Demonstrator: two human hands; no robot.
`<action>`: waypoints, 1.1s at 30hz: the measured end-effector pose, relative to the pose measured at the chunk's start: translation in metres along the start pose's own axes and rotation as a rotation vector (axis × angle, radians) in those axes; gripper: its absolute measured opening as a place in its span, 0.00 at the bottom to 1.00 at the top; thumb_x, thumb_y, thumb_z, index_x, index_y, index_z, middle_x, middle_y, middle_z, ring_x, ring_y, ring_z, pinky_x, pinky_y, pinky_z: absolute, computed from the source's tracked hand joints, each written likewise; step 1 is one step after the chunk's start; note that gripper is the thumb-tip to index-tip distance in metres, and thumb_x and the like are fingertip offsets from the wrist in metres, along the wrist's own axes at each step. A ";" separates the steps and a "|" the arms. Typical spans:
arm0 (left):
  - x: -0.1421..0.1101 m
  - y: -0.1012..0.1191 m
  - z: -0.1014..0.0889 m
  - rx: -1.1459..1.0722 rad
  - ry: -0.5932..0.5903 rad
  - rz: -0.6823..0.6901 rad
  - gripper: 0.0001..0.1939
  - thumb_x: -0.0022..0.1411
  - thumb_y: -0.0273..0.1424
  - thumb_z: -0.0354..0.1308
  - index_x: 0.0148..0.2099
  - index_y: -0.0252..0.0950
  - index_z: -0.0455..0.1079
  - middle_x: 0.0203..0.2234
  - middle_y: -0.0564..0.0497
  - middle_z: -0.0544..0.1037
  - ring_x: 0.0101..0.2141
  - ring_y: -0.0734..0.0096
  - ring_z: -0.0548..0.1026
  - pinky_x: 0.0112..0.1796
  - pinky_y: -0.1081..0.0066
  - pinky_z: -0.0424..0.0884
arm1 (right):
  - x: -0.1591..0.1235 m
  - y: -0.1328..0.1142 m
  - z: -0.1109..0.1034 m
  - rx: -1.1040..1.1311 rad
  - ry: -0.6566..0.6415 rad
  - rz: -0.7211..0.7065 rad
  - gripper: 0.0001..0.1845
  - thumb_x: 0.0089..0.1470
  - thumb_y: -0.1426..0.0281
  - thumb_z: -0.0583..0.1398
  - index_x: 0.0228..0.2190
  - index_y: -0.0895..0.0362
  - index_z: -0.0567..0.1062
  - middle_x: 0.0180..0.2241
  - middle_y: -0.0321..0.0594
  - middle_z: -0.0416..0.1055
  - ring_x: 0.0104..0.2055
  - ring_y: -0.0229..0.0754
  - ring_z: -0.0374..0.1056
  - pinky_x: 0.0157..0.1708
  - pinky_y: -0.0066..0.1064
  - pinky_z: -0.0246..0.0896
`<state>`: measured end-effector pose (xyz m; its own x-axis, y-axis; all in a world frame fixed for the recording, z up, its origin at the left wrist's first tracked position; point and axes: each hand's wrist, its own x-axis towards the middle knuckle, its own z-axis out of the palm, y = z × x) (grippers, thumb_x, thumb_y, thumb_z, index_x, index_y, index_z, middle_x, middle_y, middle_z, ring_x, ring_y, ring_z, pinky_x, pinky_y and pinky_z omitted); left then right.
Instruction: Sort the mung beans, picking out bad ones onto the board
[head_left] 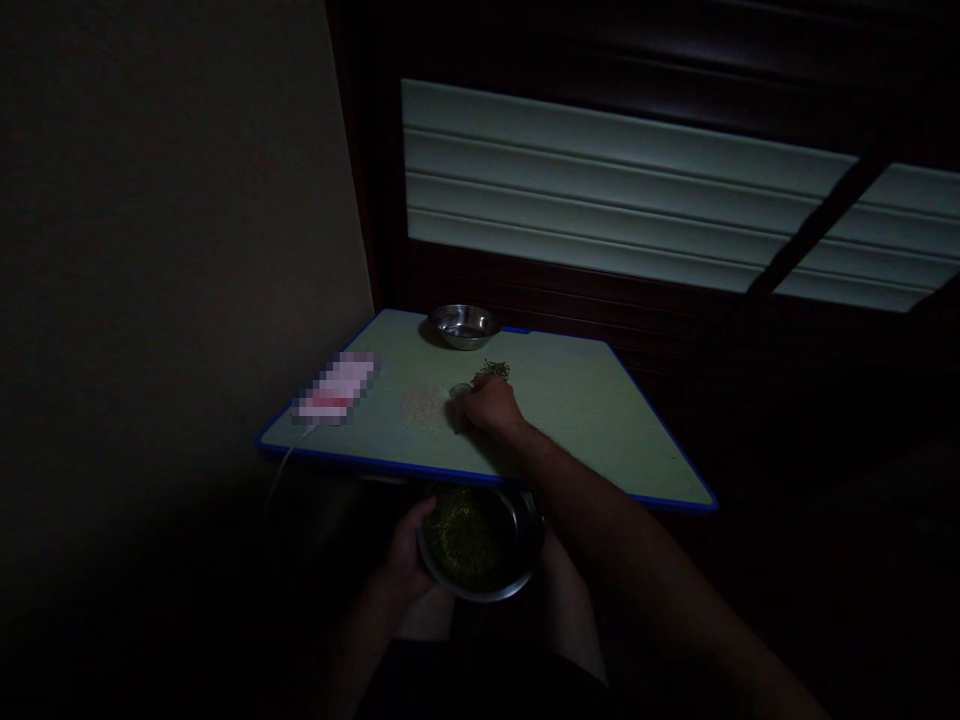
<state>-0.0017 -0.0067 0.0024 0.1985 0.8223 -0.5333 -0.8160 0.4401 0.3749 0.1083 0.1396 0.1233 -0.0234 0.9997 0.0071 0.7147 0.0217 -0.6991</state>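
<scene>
My left hand (409, 548) grips the rim and side of a metal bowl (486, 594) below the table's front edge, above my lap. Small green grains (461, 535), like mung beans, lie in its left part. My right hand (496, 403) is over the tabletop, closed on a small translucent cup-like thing (458, 404) whose exact kind is too dark to tell. Just left of it is a thin patch of pale grains (424, 404), like rice. Right behind the hand is a small heap of dark greenish-brown pieces (491, 371).
The pale tabletop (600, 430) has a blue rim. A shiny metal bowl (464, 327) stands at its back edge. On the left lies a blurred-out phone-like object (337, 388) with a white cable (282, 465) hanging over the edge. A wall (187, 200) borders the left side.
</scene>
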 end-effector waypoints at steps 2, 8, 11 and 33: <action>0.000 0.001 -0.002 0.001 0.007 -0.006 0.09 0.58 0.30 0.55 0.34 0.31 0.76 0.26 0.44 0.82 0.36 0.55 0.80 0.49 0.56 0.69 | 0.003 0.003 -0.002 0.058 0.005 0.012 0.07 0.42 0.68 0.60 0.19 0.58 0.72 0.17 0.43 0.71 0.20 0.40 0.68 0.19 0.27 0.58; 0.002 0.000 -0.004 -0.037 0.010 -0.002 0.09 0.57 0.29 0.56 0.35 0.32 0.76 0.27 0.46 0.83 0.33 0.59 0.80 0.48 0.59 0.69 | 0.012 0.022 -0.031 0.253 -0.154 0.029 0.07 0.45 0.73 0.58 0.18 0.58 0.68 0.15 0.39 0.70 0.16 0.38 0.65 0.17 0.26 0.57; 0.002 -0.001 -0.002 -0.039 -0.022 -0.010 0.09 0.57 0.29 0.56 0.35 0.31 0.77 0.27 0.45 0.82 0.33 0.59 0.80 0.48 0.58 0.69 | 0.017 0.033 -0.054 0.338 -0.124 0.041 0.07 0.44 0.74 0.60 0.20 0.58 0.66 0.16 0.37 0.70 0.16 0.36 0.64 0.17 0.25 0.57; -0.001 0.003 0.002 0.029 -0.013 0.012 0.09 0.55 0.30 0.56 0.35 0.34 0.77 0.28 0.46 0.83 0.36 0.57 0.80 0.48 0.57 0.70 | 0.041 0.100 -0.063 0.370 0.332 -0.159 0.06 0.39 0.68 0.57 0.21 0.58 0.70 0.21 0.33 0.66 0.25 0.34 0.59 0.29 0.27 0.55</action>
<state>-0.0032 -0.0052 0.0059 0.1956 0.8323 -0.5186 -0.8026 0.4397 0.4031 0.2229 0.1834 0.0986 0.1547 0.9354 0.3181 0.4240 0.2279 -0.8765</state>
